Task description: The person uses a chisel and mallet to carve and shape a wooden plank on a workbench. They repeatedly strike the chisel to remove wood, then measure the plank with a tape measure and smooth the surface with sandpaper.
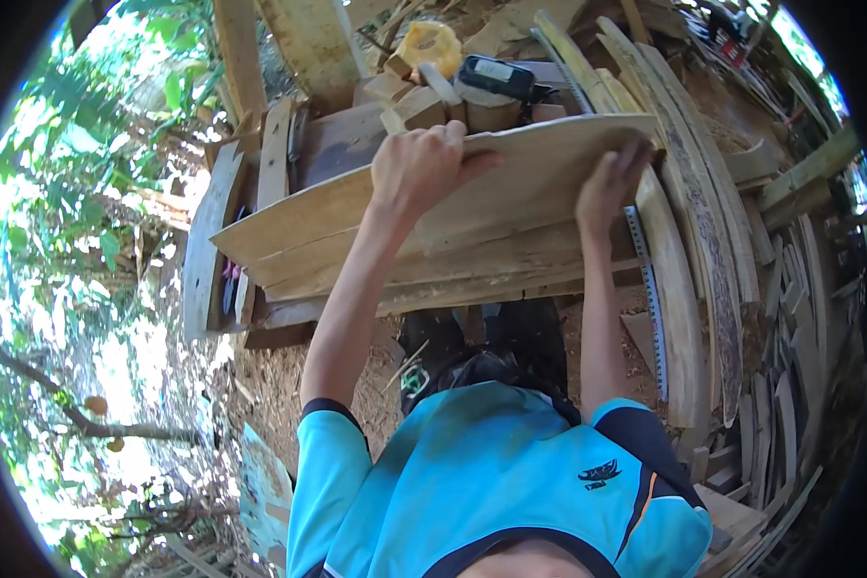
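So the board point(539, 183) sits across the tabletop point(342, 144), left hand point(419, 169) on its far edge around the middle, right hand point(612, 188) over by its right end. Behind it there's a bunch of wood blocks point(419, 109), with a small device point(496, 75) in among them, more to the right. Long planks point(694, 197) run down the right side, and past those there's a pile of wood scraps point(790, 303). Plants point(96, 144) are way off left, and the person's legs point(527, 339) are on the near side.

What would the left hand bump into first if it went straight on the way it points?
Probably the small wooden blocks just past the wooden board that the left hand holds, though depth is hard to judge.
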{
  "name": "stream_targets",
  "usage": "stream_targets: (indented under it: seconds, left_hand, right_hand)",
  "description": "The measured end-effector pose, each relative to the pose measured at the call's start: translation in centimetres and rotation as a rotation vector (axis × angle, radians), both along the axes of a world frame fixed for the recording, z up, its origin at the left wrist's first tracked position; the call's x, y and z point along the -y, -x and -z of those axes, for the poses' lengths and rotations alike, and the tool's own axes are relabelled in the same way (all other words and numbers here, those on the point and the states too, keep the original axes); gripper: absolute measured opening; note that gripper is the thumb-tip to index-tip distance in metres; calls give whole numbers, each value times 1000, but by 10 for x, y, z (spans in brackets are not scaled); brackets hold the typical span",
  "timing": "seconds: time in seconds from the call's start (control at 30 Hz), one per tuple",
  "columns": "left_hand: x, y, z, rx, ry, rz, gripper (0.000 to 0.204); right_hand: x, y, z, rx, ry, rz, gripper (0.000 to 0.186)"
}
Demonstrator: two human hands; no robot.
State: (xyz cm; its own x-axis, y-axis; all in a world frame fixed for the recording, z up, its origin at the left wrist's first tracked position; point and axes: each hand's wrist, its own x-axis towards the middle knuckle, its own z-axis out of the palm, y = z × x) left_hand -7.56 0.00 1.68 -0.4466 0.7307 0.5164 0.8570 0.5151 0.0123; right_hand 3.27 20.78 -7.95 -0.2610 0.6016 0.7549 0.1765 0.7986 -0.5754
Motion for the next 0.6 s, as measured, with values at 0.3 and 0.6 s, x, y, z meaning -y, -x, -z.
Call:
stream_targets:
  seconds: [0.3, 0.6]
  left_hand:
    - [58, -87, 39, -358, -145, 111, 18]
    - [61, -117, 103, -256, -173, 85, 15]
  right_hand:
    - [10, -65, -35, -592, 1091, -315, 69]
    - [22, -102, -13, -489, 791, -62, 58]
